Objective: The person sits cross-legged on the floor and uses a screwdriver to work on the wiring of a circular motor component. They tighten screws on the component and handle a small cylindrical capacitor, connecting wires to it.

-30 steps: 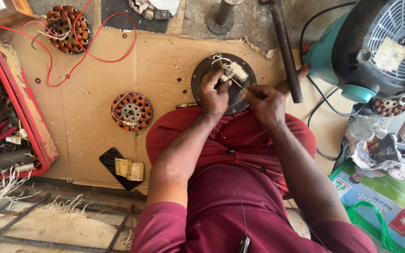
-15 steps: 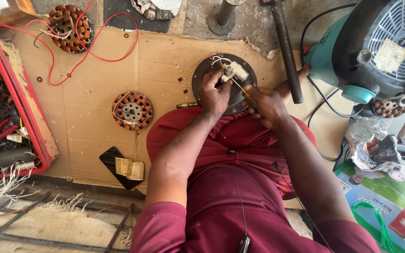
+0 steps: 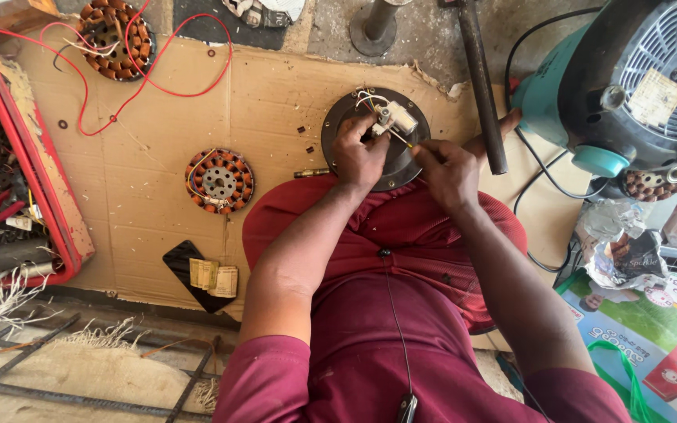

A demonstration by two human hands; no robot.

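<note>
Head camera, looking straight down at a person seated on the ground in a dark red shirt, both forearms reaching forward over their lap.

The left hand [image 3: 360,153] rests on a round dark metal motor cover plate [image 3: 339,122], which lies at the near edge of a flat sheet of brown cardboard [image 3: 276,94], close to the sheet's right side and against the person's knees. The fingers of this hand are curled together, pinching a small white block-shaped capacitor [image 3: 396,119] with thin wires, which sits on top of the plate near its centre.

The right hand [image 3: 447,168] is just beside the left, over the plate's right rim. Its fingers are closed in a pinch on a thin yellow-tipped wire or tool [image 3: 403,139] that points at the white capacitor; which of the two it is cannot be told.

Left of the plate, near the middle of the cardboard, lies a round copper-wound stator [image 3: 219,181]. A second copper-wound stator [image 3: 116,31] sits at the far left corner, with a loose red wire [image 3: 190,92] looping from it. A black phone [image 3: 188,270] lies at the near edge. A red tool tray [image 3: 37,168] borders the left edge, and a teal and grey motor unit [image 3: 628,86] stands beyond the right edge.
</note>
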